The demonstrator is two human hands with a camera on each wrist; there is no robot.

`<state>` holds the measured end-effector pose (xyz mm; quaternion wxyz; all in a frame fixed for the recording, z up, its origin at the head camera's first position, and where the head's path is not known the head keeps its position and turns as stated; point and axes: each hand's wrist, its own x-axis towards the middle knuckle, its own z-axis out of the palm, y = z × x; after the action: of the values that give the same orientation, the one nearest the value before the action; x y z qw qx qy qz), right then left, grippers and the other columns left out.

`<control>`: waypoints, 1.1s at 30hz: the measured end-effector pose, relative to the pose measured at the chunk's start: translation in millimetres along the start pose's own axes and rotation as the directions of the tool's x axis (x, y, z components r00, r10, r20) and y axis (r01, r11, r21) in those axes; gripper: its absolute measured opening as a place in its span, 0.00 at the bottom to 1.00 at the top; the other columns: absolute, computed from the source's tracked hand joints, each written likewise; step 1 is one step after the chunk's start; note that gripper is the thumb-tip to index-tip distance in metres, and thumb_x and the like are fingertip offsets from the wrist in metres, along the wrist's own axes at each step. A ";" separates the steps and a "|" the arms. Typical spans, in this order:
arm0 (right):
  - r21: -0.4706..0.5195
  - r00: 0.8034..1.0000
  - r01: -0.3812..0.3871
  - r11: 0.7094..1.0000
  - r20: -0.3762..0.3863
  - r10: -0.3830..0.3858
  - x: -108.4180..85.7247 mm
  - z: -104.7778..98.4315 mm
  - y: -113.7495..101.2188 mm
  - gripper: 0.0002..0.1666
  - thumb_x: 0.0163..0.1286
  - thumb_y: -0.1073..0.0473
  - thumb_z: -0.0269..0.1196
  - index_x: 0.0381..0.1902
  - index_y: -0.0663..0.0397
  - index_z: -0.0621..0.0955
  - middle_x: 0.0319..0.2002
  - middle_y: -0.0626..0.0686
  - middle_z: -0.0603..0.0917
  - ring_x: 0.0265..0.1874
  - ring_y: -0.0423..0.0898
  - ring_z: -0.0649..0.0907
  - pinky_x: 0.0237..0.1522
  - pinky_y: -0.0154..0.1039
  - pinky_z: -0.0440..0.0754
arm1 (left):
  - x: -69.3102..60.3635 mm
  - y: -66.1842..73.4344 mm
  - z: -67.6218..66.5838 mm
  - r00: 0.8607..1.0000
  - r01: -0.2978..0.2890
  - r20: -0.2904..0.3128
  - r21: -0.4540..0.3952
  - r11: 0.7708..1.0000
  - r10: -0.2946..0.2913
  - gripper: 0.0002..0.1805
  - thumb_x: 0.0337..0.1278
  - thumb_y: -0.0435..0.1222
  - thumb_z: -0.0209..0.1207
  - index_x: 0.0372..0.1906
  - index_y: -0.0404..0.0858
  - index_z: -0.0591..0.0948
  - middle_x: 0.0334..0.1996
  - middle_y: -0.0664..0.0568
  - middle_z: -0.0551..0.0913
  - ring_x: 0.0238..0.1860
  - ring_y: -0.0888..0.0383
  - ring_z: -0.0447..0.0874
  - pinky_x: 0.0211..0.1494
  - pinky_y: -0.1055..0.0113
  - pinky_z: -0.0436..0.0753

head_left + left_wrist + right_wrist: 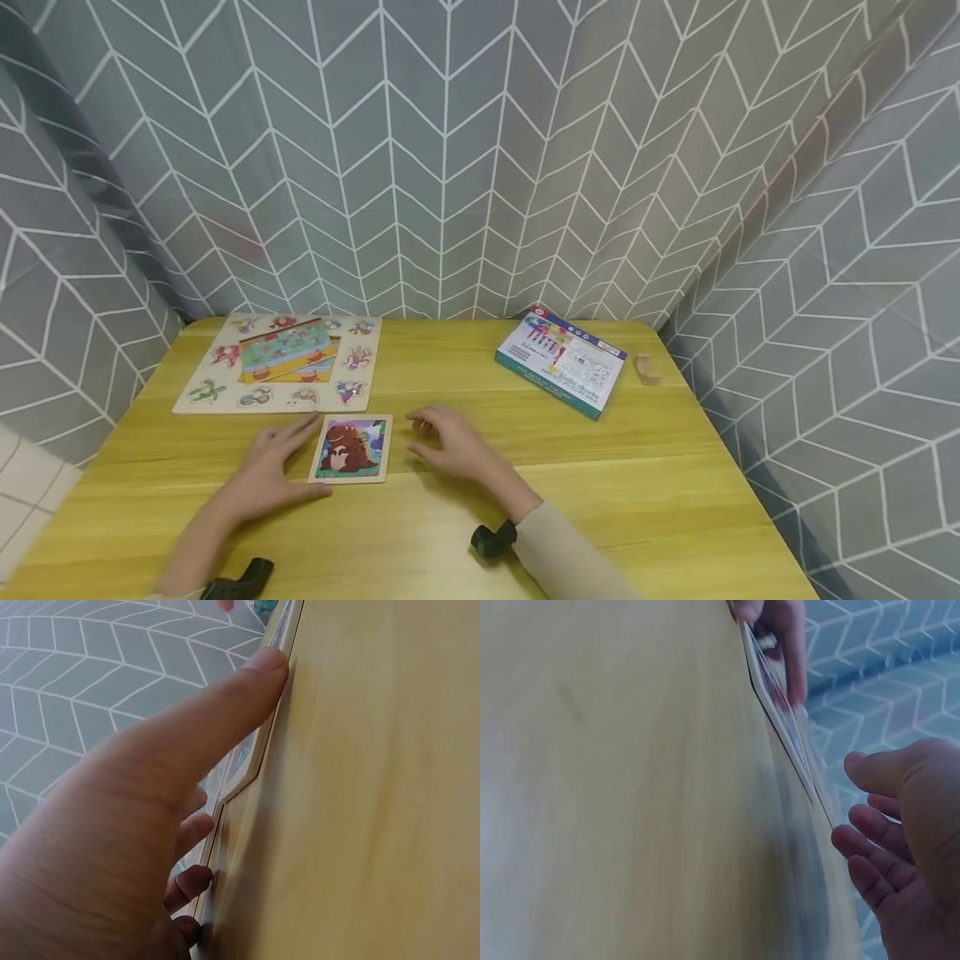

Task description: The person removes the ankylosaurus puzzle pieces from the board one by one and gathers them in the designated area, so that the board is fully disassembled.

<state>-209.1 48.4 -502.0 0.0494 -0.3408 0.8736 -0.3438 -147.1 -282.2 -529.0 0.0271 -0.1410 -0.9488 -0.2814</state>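
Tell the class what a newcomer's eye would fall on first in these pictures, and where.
Probably the small square dinosaur board on the table, with the left hand touching it and the right hand apart from it on the opposite side. Next may come the larger animal-picture board at the back left, with colourful cards on it, and the grey chevron curtain behind the table.

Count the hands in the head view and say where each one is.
2: the left hand is at the left side of the small picture board; the right hand is right of it, apart. No others show.
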 end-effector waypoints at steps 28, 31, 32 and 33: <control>-0.227 0.986 0.095 0.969 0.153 -0.061 61.7 49.9 -38.7 0.20 0.76 0.48 0.69 0.63 0.43 0.87 0.55 0.46 0.86 0.53 0.38 0.81 0.58 0.30 0.75 | 3.7 8.0 6.9 0.999 -0.044 -0.004 0.044 0.998 0.044 0.58 0.48 0.65 0.76 0.80 0.37 0.70 0.78 0.43 0.69 0.58 0.49 0.67 0.57 0.43 0.70; -0.248 0.986 0.099 0.964 0.155 -0.062 64.7 51.7 -40.2 0.21 0.76 0.47 0.69 0.63 0.40 0.87 0.51 0.44 0.86 0.46 0.35 0.79 0.51 0.27 0.73 | 3.2 8.0 7.1 0.999 -0.052 -0.002 0.050 0.997 0.052 0.58 0.48 0.64 0.76 0.79 0.37 0.71 0.78 0.43 0.69 0.58 0.48 0.67 0.57 0.42 0.70; -0.256 0.986 0.099 0.962 0.157 -0.059 65.9 52.1 -40.9 0.21 0.75 0.47 0.69 0.64 0.39 0.87 0.49 0.44 0.85 0.44 0.34 0.78 0.49 0.27 0.72 | 3.1 7.8 6.8 0.999 -0.053 0.000 0.052 0.997 0.053 0.58 0.48 0.65 0.76 0.79 0.37 0.71 0.78 0.44 0.69 0.58 0.48 0.67 0.57 0.42 0.70; -0.264 0.985 0.098 0.960 0.161 -0.056 66.8 52.5 -41.7 0.21 0.75 0.47 0.69 0.64 0.39 0.87 0.48 0.44 0.85 0.43 0.34 0.77 0.47 0.26 0.71 | 2.8 7.7 6.4 0.999 -0.053 0.003 0.051 0.997 0.053 0.58 0.49 0.65 0.76 0.79 0.37 0.70 0.78 0.44 0.68 0.59 0.48 0.67 0.57 0.42 0.70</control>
<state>-219.9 -45.6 -505.4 0.0554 -0.4036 0.8920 -0.1957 -147.5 -271.9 -529.9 0.0373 -0.1657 -0.9516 -0.2564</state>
